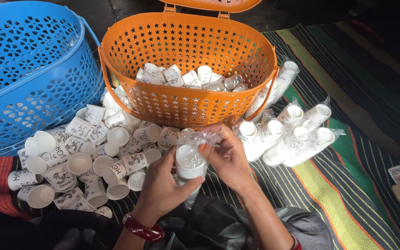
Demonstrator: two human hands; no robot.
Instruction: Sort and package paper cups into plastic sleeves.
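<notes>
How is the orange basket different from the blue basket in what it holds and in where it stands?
The orange basket holds loose paper cups; the blue basket shows only some clear plastic at its bottom, no cups. The orange basket stands right behind the hands, its lid tipped back; the blue basket sits to the left, partly cut off by the picture's edge. Both are oval plastic baskets with cut-out pattern walls, beside the cup pile on the floor.

The blue basket runs off the left edge; the orange basket hides some loose cups behind its wall, its lid cut off above.
</notes>
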